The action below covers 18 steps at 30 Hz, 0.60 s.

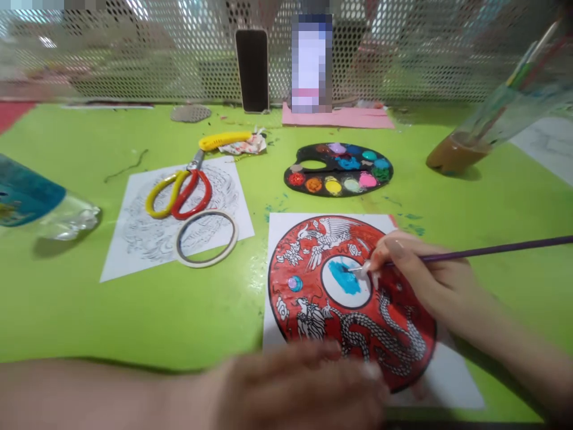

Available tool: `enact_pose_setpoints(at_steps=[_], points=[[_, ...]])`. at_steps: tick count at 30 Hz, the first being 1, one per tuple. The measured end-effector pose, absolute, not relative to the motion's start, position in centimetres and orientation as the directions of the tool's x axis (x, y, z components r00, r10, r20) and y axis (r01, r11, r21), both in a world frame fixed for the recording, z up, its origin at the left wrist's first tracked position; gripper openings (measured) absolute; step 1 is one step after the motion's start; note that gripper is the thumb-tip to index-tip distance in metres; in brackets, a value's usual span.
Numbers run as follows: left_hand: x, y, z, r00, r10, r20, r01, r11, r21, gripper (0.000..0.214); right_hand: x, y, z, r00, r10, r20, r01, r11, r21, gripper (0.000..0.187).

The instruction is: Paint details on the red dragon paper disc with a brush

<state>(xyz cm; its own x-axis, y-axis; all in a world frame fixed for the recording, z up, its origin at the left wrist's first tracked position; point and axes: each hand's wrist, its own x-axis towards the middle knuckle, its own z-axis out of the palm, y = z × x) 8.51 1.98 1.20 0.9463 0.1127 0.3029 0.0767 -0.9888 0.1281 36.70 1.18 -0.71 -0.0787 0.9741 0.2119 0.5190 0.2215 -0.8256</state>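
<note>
In the head view my right hand (412,269) pinches a thin paintbrush (492,248) with a purple handle. The brush tip touches a patch of blue paint inside the white centre circle of a round red dragon-and-phoenix picture (295,310). That picture is on a white sheet (452,382) on the table. Across the sheet's lower edge stretches my left hand (304,388), slightly blurred, fingers extended and holding nothing; it hides part of the picture's bottom. Just beyond the sheet is a black paint palette (293,170) with several colours in its wells.
Scissors (192,197) with red and yellow handles and a tape roll (178,254) rest on a line drawing (116,263) at left. Also there: a yellow cutter (226,140), a bottle (31,194), a cup of brown water (461,155) with brushes, two phones, one dark (253,71), and a perforated metal screen (147,54).
</note>
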Motion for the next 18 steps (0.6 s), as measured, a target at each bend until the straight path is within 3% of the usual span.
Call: enact_pose_setpoints(at_steps=[2,3,5,11,18], points=[[7.8,4.0,1.7,0.894,0.345,0.285,0.283,-0.929,0.238,0.067,36.6,1.3,-0.9,-0.062,0.972,0.226,0.507,0.226,-0.832,0.035],[7.4,5.1,1.8,0.857,0.467,0.217,0.408,-0.873,0.267,0.085,36.5,1.3,-1.0,-0.055,0.972,0.228,0.506,0.224,-0.833,0.036],[6.6,7.1,1.5,0.813,0.572,0.11,0.525,-0.801,0.287,0.121,36.4,1.5,-1.1,-0.045,0.974,0.222,0.521,0.212,-0.827,0.04],[6.4,8.9,-1.0,0.888,0.457,0.052,0.423,-0.857,0.296,0.139,36.1,1.5,-0.8,-0.021,0.974,0.226,0.553,0.199,-0.809,0.046],[6.7,8.4,-1.8,0.874,0.479,0.083,0.454,-0.865,0.213,0.121,36.4,1.3,-0.7,-0.011,0.992,0.124,0.493,0.114,-0.862,0.046]])
